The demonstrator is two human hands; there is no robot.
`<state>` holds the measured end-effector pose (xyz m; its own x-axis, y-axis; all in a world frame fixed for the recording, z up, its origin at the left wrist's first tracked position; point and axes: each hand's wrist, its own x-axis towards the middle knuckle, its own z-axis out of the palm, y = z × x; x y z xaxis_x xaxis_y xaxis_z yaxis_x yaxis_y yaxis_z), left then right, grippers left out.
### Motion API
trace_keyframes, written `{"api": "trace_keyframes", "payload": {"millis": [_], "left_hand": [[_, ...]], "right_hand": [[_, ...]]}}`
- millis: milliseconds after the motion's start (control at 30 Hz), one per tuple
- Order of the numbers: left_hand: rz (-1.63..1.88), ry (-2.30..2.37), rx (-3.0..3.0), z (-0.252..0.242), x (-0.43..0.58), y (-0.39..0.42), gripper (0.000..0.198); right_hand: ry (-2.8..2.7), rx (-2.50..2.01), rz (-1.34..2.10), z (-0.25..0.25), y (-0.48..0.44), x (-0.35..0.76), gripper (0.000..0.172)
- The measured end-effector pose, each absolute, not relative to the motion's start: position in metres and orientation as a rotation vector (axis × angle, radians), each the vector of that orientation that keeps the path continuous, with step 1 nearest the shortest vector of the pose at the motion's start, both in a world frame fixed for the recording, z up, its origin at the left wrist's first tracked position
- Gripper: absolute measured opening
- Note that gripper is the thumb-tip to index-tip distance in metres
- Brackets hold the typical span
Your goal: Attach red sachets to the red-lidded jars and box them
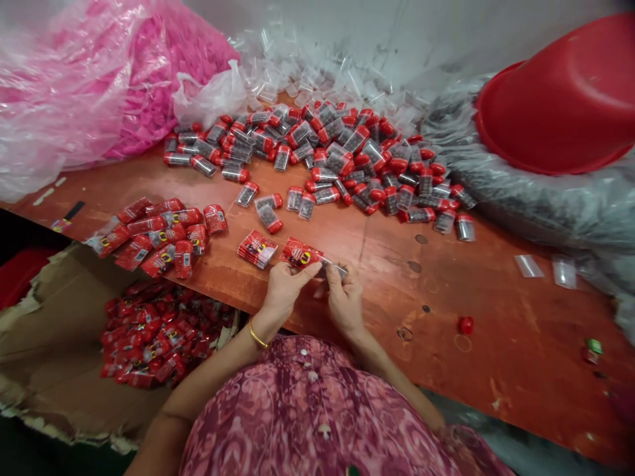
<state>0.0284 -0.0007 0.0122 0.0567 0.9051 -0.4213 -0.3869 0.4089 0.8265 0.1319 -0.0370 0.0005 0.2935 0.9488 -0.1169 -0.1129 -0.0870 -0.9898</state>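
My left hand [284,291] pinches a red printed wrapper [300,253] near the table's front edge. In my right hand [346,299], fingers closed, is a small clear container [340,270] with dark contents, its end meeting the wrapper's right end. How far the container sits inside the wrapper cannot be made out behind my fingers. Just left of my hands lies a stack of flat red wrappers [256,249]. Farther left are several wrapped red packs [159,235]. Beyond my hands spreads a heap of red-capped clear containers [337,149].
Below the table's left edge, a torn cardboard box [44,344] holds many wrapped packs. A pink-filled plastic bag [124,79] stands back left. At right, a red tub [560,99] leans on a grey plastic-wrapped bundle [520,205]. A loose red cap [465,324] lies right of me.
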Motion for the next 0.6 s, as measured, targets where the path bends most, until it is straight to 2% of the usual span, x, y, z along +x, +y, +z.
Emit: {"api": "trace_keyframes", "payload": {"millis": [133,333,600], "left_hand": [[1.141,1.025,0.485,0.011,0.027,0.003,0.032],[0.988,0.952,0.536,0.01,0.025,0.004,0.035],[1.026,0.966,0.563,0.017,0.018,0.004,0.039]], "right_hand": [[-1.031,-1.273,1.384,-0.004,-0.037,0.135,0.035],[-1.123,-1.351,1.228,-0.004,-0.035,0.14,0.032],[-1.014,-1.214,1.439,0.003,-0.032,0.14,0.039]]}}
